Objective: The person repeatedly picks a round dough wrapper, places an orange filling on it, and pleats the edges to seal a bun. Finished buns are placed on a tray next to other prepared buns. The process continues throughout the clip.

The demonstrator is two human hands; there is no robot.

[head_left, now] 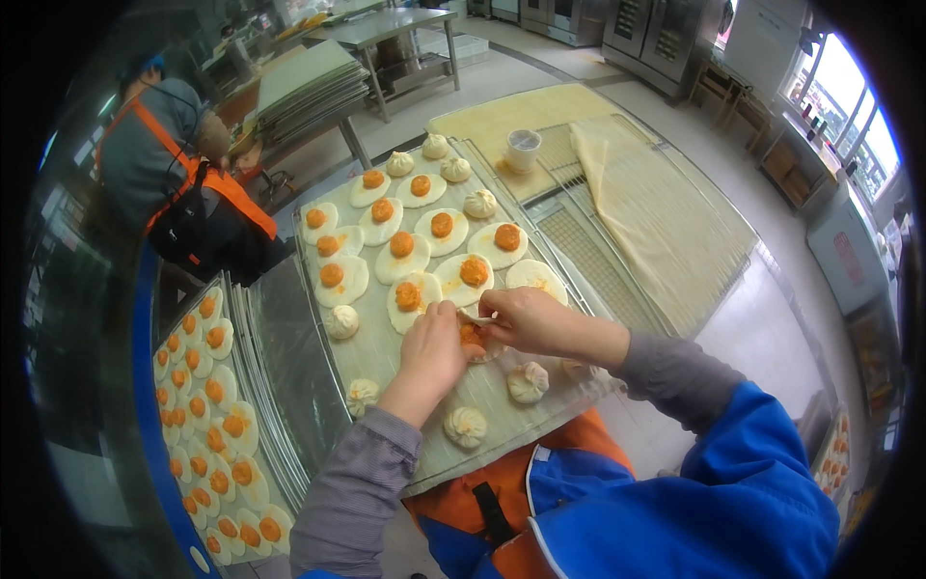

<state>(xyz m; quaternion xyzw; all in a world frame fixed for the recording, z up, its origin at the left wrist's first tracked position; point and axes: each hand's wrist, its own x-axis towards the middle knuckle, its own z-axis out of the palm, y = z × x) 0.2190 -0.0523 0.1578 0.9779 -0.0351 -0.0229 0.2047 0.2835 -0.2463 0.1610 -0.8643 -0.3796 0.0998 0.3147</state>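
Note:
My left hand (431,347) and my right hand (531,320) meet over a paper-lined tray (391,359). Between them is a filled dough wrapper (475,345), its orange filling still showing. The fingers of both hands are closed on its edge, the right ones pinching a raised fold. Just beyond lie flat round wrappers (383,222), most topped with an orange ball of filling (474,271). Nearer to me sit pleated buns (466,427), closed at the top, with another bun (528,382) below my right hand.
At left, another tray (253,391) holds rows of filled wrappers. A rack (617,265) at right carries pale cloth (656,207) and a white cup (523,151). A person (174,164) in orange straps works at far left near stacked boards (313,82). A steel table (386,27) stands behind.

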